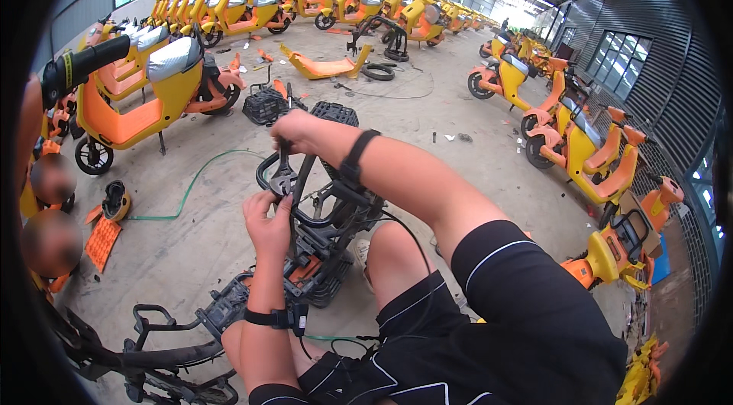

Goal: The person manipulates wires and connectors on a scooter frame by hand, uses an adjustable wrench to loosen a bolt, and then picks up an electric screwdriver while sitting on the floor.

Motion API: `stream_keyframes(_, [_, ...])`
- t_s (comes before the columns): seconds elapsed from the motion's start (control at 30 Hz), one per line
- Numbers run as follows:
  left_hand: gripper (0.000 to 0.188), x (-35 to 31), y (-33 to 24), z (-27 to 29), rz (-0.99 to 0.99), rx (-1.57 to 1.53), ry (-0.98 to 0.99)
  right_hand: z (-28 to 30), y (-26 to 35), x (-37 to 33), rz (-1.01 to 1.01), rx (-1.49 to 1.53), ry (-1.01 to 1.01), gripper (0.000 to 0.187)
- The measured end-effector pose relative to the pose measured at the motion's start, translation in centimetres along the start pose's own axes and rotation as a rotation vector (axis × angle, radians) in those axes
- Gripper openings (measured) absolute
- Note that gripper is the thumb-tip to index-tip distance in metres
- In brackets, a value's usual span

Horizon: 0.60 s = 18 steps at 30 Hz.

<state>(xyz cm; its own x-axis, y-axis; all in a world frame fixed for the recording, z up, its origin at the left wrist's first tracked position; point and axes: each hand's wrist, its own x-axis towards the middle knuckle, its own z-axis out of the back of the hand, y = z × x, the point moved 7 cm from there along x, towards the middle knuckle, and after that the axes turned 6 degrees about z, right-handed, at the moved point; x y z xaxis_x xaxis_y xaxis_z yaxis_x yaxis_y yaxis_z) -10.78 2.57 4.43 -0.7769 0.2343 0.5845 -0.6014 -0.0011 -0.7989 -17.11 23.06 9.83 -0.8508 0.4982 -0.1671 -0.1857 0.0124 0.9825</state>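
Note:
My right hand [294, 130] is wrapped round the dark handle of an adjustable wrench [283, 180], whose head points down toward me. Just below it, the thumb and fingers of my left hand [267, 223] close at the wrench's jaw; any small part between them is hidden. Both hands are above a stripped black scooter frame [305, 233] that lies between my legs, with bent tubes and cables showing. A black tube [303, 177] of the frame rises beside the wrench.
A black basket [264, 104] and an orange-yellow body panel [324, 63] lie ahead on the floor, near a tyre [377, 72]. At left stand a yellow scooter [172, 88] and a helmet [116, 200]. A green hose [183, 203] crosses the floor. More scooters [588, 141] line the right wall.

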Motion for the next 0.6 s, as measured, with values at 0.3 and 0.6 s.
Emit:
stream_keyframes(0.3, [0.026,-0.7,3.7,-2.7,0.288,-0.2,0.189,-18.2,3.4,-9.1,0.775,-1.228,0.55,0.031])
stream_keyframes(0.6, [0.026,0.0,3.5,-0.5,-0.082,-0.069,-0.019,-9.6,-2.7,-28.3,1.409,-1.261,0.85,0.018])
